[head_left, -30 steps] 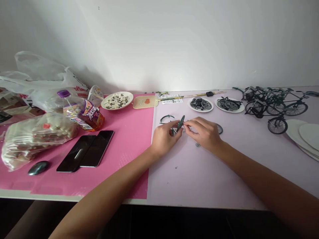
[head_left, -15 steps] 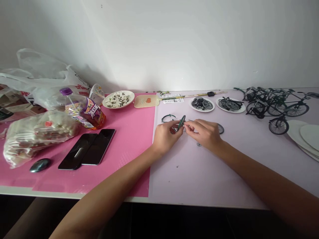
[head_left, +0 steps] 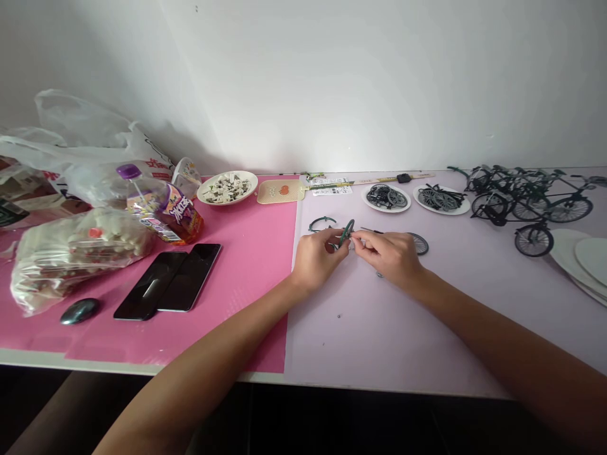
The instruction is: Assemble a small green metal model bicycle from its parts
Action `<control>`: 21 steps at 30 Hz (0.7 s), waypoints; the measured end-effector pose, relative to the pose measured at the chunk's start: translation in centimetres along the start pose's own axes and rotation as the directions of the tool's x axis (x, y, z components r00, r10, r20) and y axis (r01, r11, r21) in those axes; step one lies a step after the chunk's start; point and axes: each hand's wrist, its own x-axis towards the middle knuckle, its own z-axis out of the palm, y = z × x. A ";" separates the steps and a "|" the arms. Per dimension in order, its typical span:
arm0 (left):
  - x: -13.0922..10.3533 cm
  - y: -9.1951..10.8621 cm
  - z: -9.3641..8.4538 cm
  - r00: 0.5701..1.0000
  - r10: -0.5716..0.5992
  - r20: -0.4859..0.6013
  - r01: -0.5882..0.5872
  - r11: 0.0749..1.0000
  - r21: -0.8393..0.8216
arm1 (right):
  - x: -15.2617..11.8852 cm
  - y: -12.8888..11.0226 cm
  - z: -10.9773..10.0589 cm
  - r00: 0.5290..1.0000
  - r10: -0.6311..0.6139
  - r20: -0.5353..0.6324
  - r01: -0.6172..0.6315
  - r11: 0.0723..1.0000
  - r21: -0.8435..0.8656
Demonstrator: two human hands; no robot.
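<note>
My left hand point(head_left: 317, 256), fingers closed, grips a dark green curved part point(head_left: 348, 231) that looks like a model bicycle's mudguard. My right hand point(head_left: 391, 253) is pinched at the near side of that part; what its fingertips hold is too small and covered to name. Behind my left hand lies another green curved part point(head_left: 322, 220). A small spoked wheel point(head_left: 419, 244) shows just past my right hand, partly hidden by it. On the tabletop nearer me is a tiny dark piece point(head_left: 339, 316).
Two plates of black bicycle parts point(head_left: 386, 198) point(head_left: 441, 200) stand at the back. Several model bicycles point(head_left: 533, 202) are at the right beside stacked white plates point(head_left: 569, 256). On the pink side are two phones point(head_left: 150, 285), a mouse point(head_left: 79, 311), a bottle point(head_left: 164, 212) and a bagged bundle point(head_left: 78, 259).
The whole view has shifted very slightly. Both hands stay together at the green curved part, with only a small change in the right hand's fingers.
</note>
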 end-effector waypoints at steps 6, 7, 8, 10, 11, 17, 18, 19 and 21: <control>0.0 -0.1 0.0 1.000 -0.024 -0.004 0.024 0.999 -0.040 | 0.1 -0.5 0.0 0.998 0.063 0.025 -0.063 0.998 0.004; 0.0 -0.1 0.0 1.000 -0.030 -0.005 0.029 0.998 -0.049 | 0.1 -0.5 0.0 0.997 0.066 0.028 -0.067 0.998 0.008; 0.1 -0.1 0.0 0.999 -0.035 -0.005 0.035 0.998 -0.060 | 0.2 -0.4 0.0 0.997 0.066 0.033 -0.067 0.998 0.011; 0.1 0.0 0.0 0.999 -0.044 -0.003 0.044 0.996 -0.084 | 0.2 -0.3 -0.1 0.998 0.048 0.041 -0.048 0.999 0.010; 0.1 0.0 0.0 0.999 -0.047 -0.004 0.046 0.994 -0.095 | 0.2 -0.1 -0.1 0.999 0.028 0.040 -0.028 1.000 0.003; 0.0 0.2 0.0 0.998 -0.059 -0.004 0.058 0.989 -0.136 | 0.4 0.2 -0.2 0.998 -0.036 0.052 0.040 0.997 -0.065; 0.0 0.2 0.0 0.998 -0.061 -0.006 0.059 0.988 -0.141 | 0.4 0.2 -0.1 0.998 -0.038 0.055 0.042 0.997 -0.070; 0.0 0.2 0.0 0.998 -0.061 -0.009 0.059 0.987 -0.147 | 0.5 0.2 -0.1 0.998 -0.045 0.051 0.049 0.996 -0.074; 0.0 0.1 0.1 0.998 -0.063 -0.009 0.061 0.985 -0.162 | 0.6 0.1 -0.1 0.997 -0.065 0.032 0.068 0.995 -0.080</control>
